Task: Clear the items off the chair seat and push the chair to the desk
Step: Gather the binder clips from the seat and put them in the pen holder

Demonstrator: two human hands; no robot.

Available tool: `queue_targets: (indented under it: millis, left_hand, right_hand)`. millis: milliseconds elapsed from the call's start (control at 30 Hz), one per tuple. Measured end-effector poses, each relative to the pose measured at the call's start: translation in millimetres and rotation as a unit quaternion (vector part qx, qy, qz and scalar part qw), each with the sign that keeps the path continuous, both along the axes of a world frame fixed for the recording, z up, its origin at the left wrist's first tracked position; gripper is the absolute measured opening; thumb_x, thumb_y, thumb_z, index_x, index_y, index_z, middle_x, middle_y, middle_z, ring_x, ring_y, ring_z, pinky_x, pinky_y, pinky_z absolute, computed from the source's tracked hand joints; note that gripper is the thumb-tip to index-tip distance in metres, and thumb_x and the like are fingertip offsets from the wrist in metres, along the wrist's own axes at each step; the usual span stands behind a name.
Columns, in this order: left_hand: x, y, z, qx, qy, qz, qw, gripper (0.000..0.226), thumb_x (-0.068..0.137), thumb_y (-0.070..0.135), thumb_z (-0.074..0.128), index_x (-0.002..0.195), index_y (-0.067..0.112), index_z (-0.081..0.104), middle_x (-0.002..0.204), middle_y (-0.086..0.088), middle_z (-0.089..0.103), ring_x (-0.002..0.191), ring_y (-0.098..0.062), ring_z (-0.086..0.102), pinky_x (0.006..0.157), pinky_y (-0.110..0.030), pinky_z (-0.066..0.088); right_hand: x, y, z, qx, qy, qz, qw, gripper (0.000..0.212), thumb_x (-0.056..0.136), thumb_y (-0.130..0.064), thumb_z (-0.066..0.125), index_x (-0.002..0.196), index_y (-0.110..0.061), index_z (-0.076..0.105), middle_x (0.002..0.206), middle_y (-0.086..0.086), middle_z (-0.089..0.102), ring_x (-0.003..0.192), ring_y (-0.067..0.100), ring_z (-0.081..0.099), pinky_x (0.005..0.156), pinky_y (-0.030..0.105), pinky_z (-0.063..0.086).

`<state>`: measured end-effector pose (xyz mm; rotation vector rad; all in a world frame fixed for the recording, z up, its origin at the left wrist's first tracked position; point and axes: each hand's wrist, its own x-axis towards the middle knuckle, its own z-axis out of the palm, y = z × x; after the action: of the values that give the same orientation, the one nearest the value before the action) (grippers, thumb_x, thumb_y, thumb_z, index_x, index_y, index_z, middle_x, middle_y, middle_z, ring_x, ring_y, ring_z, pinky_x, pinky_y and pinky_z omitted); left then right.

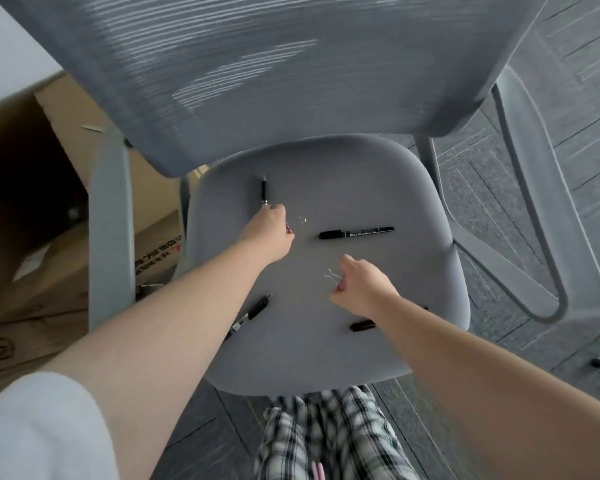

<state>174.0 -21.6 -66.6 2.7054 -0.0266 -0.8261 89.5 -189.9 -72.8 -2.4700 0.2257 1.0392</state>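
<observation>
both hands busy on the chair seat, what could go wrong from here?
1. The left hand already holds something pink while reaching for the pen; one may slip.
2. The small wire clip on the grey seat is faint and easily overlooked.
3. The pen under the left forearm could get swept off.

you're looking at soft, even, dim-ish light w/ faint shadows only. the mesh backrest [257, 74] is smeared w/ motion blur, pale streaks across it. wide-angle bend warps the edges: armrest [534, 220] and forearms stretch. carton [32, 202] interior goes near black. seat [326, 341] center fairly sharp.
</observation>
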Motion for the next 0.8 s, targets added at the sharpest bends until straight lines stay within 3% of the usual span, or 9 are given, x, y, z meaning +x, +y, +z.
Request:
queue_targets:
  millis: [233, 400, 500, 667, 800]
  left_hand:
    - [-34.6, 11.5, 55.2, -0.002, 0.019, 0.022, 1.000, 0.025, 0.090, 0.020, 0.059, 0.105, 0.002, 0.050, 0.118, -0.015, 0.051, 0.100, -0.033, 0.055, 0.076, -0.034, 0.040]
    - [-59.1, 31.0, 112.7, 0.024, 0.023, 0.063, 0.997, 0.018, 0.087, 0.007, 0.053, 0.104, 0.002, 0.050, 0.114, -0.014, 0.049, 0.100, -0.034, 0.056, 0.076, -0.038, 0.041]
    - [-75.0, 49.9, 147.1, 0.027, 0.002, 0.102, 0.994, 0.019, 0.084, 0.000, 0.053, 0.103, 0.001, 0.049, 0.114, -0.015, 0.049, 0.102, -0.035, 0.055, 0.078, -0.038, 0.042]
    - [-111.3, 83.7, 205.6, 0.002, -0.051, 0.181, 0.982, 0.026, 0.087, 0.020, 0.061, 0.102, 0.002, 0.050, 0.111, -0.016, 0.051, 0.102, -0.034, 0.055, 0.083, -0.038, 0.044]
    - [-158.5, 116.3, 249.5, -0.007, -0.087, 0.243, 0.966, 0.020, 0.088, 0.017, 0.057, 0.099, 0.002, 0.049, 0.110, -0.015, 0.051, 0.105, -0.032, 0.053, 0.087, -0.035, 0.042]
  right_hand:
    - [23.8, 9.8, 40.4, 0.034, -0.022, 0.025, 0.999, 0.019, 0.076, -0.020, 0.055, 0.081, -0.015, 0.038, 0.086, 0.003, 0.057, 0.079, 0.027, 0.057, 0.056, 0.028, 0.041]
    - [40.5, 31.9, 89.3, 0.060, -0.053, 0.078, 0.994, 0.019, 0.077, -0.019, 0.058, 0.081, -0.012, 0.041, 0.075, 0.001, 0.052, 0.072, 0.026, 0.050, 0.061, 0.030, 0.042]
    - [48.2, 52.1, 125.7, 0.084, -0.067, 0.106, 0.989, 0.024, 0.075, -0.020, 0.059, 0.072, -0.017, 0.036, 0.073, 0.000, 0.052, 0.070, 0.024, 0.048, 0.060, 0.030, 0.042]
    - [43.9, 94.1, 185.1, 0.120, -0.088, 0.161, 0.976, 0.026, 0.074, -0.024, 0.062, 0.073, -0.017, 0.037, 0.073, 0.003, 0.052, 0.066, 0.026, 0.049, 0.057, 0.033, 0.044]
    - [20.2, 136.2, 228.3, 0.141, -0.092, 0.231, 0.958, 0.030, 0.078, -0.020, 0.062, 0.070, -0.018, 0.033, 0.072, 0.002, 0.047, 0.060, 0.019, 0.044, 0.055, 0.028, 0.038]
